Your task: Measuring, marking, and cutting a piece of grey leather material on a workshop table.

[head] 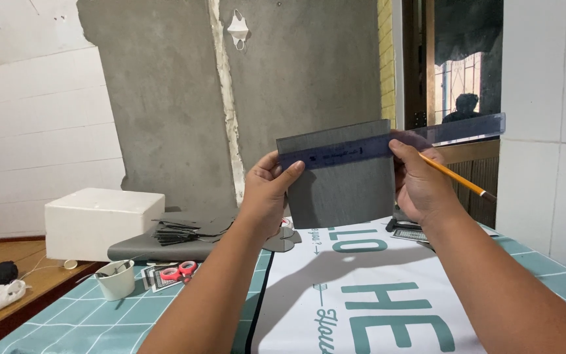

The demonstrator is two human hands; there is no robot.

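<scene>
one grey card sheet (342, 190) and one translucent blue ruler (388, 145) are pinched together by left hand (268, 193) and right hand (422, 185), which also grips one yellow pencil (456, 176).

A bare grey cement wall (165, 98) fills twelve o'clock, white tiled walls (34, 118) at nine and three. A doorway (453, 72) at one o'clock shows daylight. A teal tiled table (99, 314) spreads across six o'clock.

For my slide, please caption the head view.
Both hands hold a ruler against a grey sheet.
</scene>
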